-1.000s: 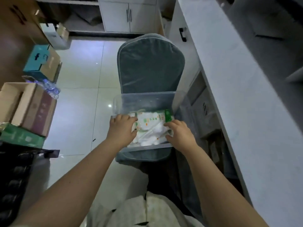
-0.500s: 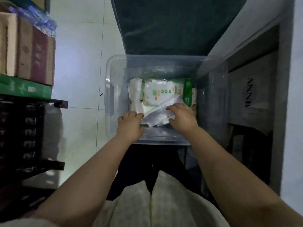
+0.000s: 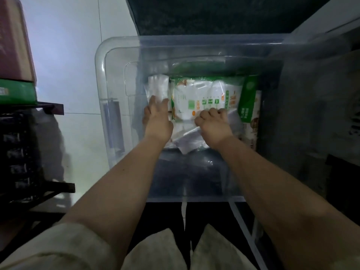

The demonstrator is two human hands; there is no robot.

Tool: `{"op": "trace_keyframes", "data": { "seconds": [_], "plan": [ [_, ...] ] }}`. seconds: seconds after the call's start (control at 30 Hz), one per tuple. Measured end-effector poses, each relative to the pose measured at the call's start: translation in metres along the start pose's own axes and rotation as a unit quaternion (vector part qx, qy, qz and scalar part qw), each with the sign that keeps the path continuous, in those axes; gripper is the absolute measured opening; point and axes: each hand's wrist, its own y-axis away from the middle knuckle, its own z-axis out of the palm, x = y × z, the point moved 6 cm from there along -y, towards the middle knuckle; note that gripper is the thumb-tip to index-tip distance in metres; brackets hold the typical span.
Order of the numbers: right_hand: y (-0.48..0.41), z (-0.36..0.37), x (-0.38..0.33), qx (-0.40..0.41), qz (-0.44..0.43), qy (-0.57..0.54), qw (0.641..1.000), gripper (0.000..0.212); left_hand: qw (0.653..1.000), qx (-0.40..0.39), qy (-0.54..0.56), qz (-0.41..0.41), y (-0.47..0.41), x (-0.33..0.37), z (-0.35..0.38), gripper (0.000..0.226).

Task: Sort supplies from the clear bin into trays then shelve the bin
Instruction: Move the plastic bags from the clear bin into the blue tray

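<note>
A clear plastic bin (image 3: pixel 101 78) sits on a dark teal chair seat in front of me. Inside lie a white-and-green plastic packet (image 3: pixel 196 98), a clear-wrapped white stack (image 3: pixel 157 87) at its left, a green-edged pack (image 3: pixel 249 98) at its right and loose clear wrappers underneath. Both my hands are inside the bin. My left hand (image 3: pixel 157 119) rests with its fingertips on the clear-wrapped white stack. My right hand (image 3: pixel 212 126) is curled around the near edge of the white-and-green packet.
Stacked cardboard boxes (image 3: pixel 15 41) and a green box (image 3: pixel 17 92) sit on a dark rack (image 3: pixel 21 152) at the left. White tiled floor (image 3: pixel 74 55) lies between rack and bin. A grey counter front and dark cabinet space stand at the right.
The view has dropped much closer over the bin. Both hands have gone from its near rim deeper inside, onto the packets.
</note>
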Motion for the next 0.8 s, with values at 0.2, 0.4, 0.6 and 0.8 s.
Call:
{"op": "trace_keyframes", "data": {
  "seconds": [0.2, 0.4, 0.6, 0.8],
  "plan": [
    [0.015, 0.015, 0.005, 0.023, 0.015, -0.023, 0.999, 0.037, 0.998, -0.009, 0.053, -0.04, -0.017, -0.001, 0.011, 0.071],
    [0.035, 0.002, 0.002, 0.034, 0.004, -0.051, 0.998, 0.039, 0.997, 0.058, -0.032, 0.026, 0.002, 0.009, -0.006, 0.084],
    [0.083, -0.063, -0.006, 0.138, 0.004, -0.034, 0.99, 0.036, 0.987, 0.118, -0.025, 0.107, 0.072, 0.04, -0.069, 0.08],
    [0.16, -0.159, -0.015, 0.297, 0.001, -0.035, 0.954, 0.026, 0.953, 0.142, -0.022, 0.266, 0.164, 0.108, -0.15, 0.081]
  ]
}}
